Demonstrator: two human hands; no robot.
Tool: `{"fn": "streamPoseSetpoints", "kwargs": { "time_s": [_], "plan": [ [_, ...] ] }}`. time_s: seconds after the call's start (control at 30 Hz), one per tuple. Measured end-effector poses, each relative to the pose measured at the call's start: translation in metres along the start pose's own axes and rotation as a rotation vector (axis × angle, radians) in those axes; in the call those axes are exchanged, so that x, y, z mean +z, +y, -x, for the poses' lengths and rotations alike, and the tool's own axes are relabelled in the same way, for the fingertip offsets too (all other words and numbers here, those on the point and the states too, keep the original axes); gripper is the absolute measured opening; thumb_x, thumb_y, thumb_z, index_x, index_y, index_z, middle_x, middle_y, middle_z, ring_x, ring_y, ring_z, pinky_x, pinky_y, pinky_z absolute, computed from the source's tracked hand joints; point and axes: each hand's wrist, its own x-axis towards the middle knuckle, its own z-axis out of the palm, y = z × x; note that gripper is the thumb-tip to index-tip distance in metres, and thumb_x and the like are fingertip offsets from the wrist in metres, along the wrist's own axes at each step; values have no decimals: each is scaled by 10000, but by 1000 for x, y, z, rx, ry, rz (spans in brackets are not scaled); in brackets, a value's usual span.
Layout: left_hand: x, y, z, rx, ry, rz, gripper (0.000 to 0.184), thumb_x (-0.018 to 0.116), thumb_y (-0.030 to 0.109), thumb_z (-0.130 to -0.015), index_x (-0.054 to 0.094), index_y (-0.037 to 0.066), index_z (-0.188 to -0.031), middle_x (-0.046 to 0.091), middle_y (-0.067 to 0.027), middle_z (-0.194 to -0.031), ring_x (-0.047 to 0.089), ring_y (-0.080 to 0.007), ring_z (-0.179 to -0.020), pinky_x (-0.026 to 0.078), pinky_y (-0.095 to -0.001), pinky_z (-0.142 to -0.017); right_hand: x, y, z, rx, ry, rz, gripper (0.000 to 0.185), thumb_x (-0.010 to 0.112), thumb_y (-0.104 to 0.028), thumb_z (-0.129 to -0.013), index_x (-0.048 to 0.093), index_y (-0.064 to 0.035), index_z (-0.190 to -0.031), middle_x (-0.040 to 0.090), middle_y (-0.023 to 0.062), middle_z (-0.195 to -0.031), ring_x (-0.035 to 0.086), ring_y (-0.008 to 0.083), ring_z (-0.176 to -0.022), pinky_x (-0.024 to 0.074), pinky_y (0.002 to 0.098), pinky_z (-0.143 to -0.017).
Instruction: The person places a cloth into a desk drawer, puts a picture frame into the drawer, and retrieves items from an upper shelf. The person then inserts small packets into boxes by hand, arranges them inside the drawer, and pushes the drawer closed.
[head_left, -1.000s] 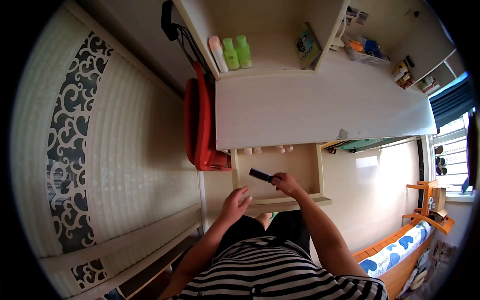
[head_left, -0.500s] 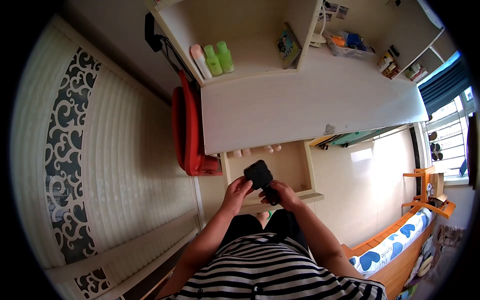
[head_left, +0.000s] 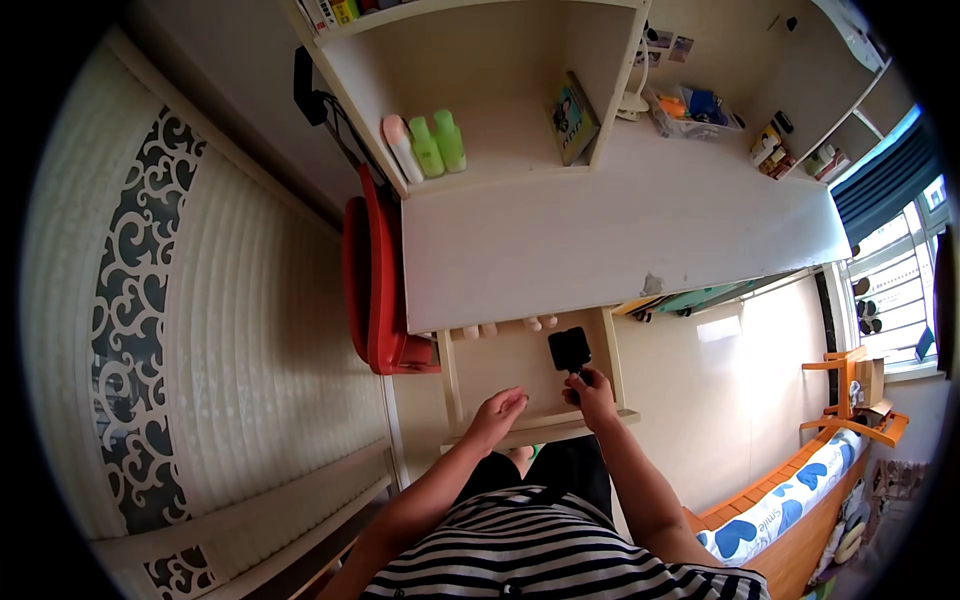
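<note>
View from the wearer's head, looking down on an open drawer at the centre of the frame. The right hand (head_left: 594, 396), right of centre, is closed around the handle of a black paddle-shaped object (head_left: 570, 348), whose squarish head points toward the top of the frame, over the right part of the drawer (head_left: 500, 368); whether the head touches the drawer floor cannot be told. The left hand (head_left: 499, 413), at lower centre, is loosely open, fingers slightly bent and pointing right, with nothing seen in its grasp; it lies over the drawer's front left part, apart from the object. Small pale rounded pieces (head_left: 545, 322) lie along the drawer's back edge, just below the worktop (head_left: 600, 235), which spans the middle of the frame. Above it, at upper centre left, two green bottles (head_left: 450, 143) stand beside a white bottle with a pinkish cap (head_left: 404, 155) in a shelf compartment; a book (head_left: 574, 122) leans at the compartment's right side. A clear bin (head_left: 695, 128) of mixed items sits at upper right. A red chair (head_left: 382, 290) adjoins the worktop's left end.
</note>
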Motion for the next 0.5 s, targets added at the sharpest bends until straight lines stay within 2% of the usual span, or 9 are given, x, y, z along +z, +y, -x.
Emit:
{"fn": "streamPoseSetpoints", "kwargs": {
  "time_s": [0.07, 0.2, 0.27, 0.5],
  "plan": [
    [-3, 0, 7, -20, -8, 39, 398, 524, 170, -933, 457, -58, -1252, 586, -131, -1135, 563, -172, -1047, 428, -263, -907, 0, 2, -24, 6, 21, -77, 186, 578, -108, -879, 493, 14, -990, 566, 85, -816, 574, 171, -635, 498, 299, -559],
    [-11, -4, 17, -8, 36, -10, 354, 511, 140, -936, 478, -60, -1226, 604, -131, -1097, 575, -174, -1030, 433, -258, -898, 6, 4, -55, -7, 47, -171, 164, 579, -97, -875, 499, 8, -971, 560, 82, -811, 568, 174, -637, 495, 301, -552],
    [-14, -5, 20, -4, 50, -38, 348, 510, 138, -936, 481, -60, -1221, 606, -132, -1091, 576, -175, -1031, 432, -259, -899, 9, 4, -65, 54, 74, -260, 130, 574, -76, -873, 507, 6, -949, 549, 77, -796, 562, 177, -643, 492, 301, -547],
    [-22, -8, 29, 29, 52, -10, 338, 513, 134, -934, 488, -57, -1212, 608, -126, -1078, 576, -175, -1020, 431, -264, -902, 11, 12, -106, 16, 2, -402, 101, 595, -62, -860, 528, 2, -900, 534, 67, -769, 555, 179, -655, 518, 306, -561]
  ]
}}
